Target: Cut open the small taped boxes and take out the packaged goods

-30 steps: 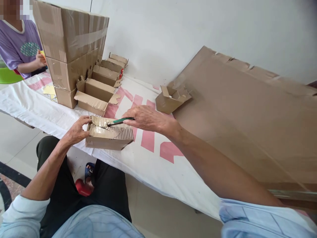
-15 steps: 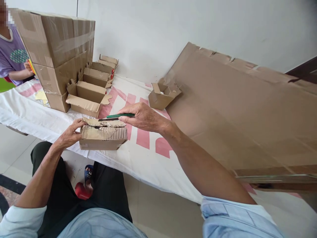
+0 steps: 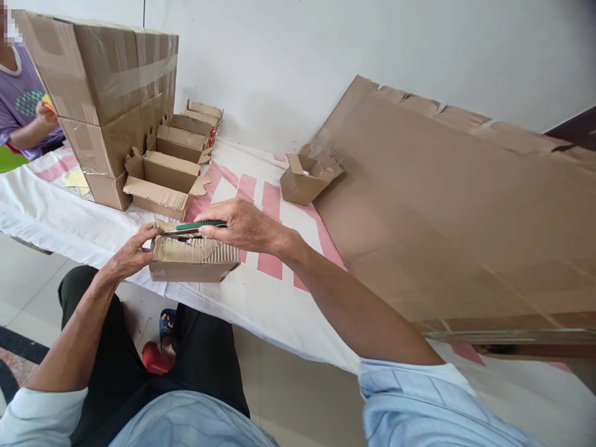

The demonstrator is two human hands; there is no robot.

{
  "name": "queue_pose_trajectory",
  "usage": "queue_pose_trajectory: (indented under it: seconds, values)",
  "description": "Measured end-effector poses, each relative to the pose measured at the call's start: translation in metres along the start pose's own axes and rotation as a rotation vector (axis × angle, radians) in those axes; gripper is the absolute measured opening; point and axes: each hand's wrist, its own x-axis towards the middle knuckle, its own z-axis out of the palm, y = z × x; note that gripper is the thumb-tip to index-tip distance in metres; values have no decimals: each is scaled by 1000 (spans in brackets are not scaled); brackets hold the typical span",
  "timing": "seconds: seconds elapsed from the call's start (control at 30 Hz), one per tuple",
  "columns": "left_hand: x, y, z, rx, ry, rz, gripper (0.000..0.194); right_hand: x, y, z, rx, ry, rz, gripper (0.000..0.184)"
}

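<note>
Bright, pale room with a cloth-covered table (image 3: 279, 316) along a plain wall (image 3: 261, 74).
From where I stand, the wall is smooth off-white, greyer toward the far right, with one thin dark upright line (image 3: 144, 13) at left. The table's white cloth (image 3: 46, 211) carries pink shapes (image 3: 269, 265) and hangs over the near edge. Below, pale floor tiles (image 3: 307, 403) meet at fine seams; at lower left, a dark band (image 3: 23, 345) borders a mottled pinkish patch (image 3: 19, 367). Soft, even light.

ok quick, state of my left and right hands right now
Left hand: closed on the left end of the small cardboard box.
Right hand: closed, holding the green cutter.
</note>
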Motion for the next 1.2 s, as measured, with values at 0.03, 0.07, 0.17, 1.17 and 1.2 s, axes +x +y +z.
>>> queue_pose_trajectory:
  seconds: [0.03, 0.07, 0.17, 1.17, 1.2]
  values:
    - [0, 1, 0, -3, -5, -2, 52, 4, -4, 5, -36, -5, 3, 29]
    - [0, 2, 0, -9, -12, -2, 53, 7, -7, 9, -73, -7, 13, 28]
    - [0, 1, 1, -31, -15, 5, 53, 9, -10, 16, -168, 5, 50, 26]
    - [3, -6, -6, 17, -21, 35, 62, -45, 30, -33, -89, 105, 165, 30]
    - [3, -6, -7, 14, -20, 33, 63, -43, 32, -36, -69, 87, 163, 29]
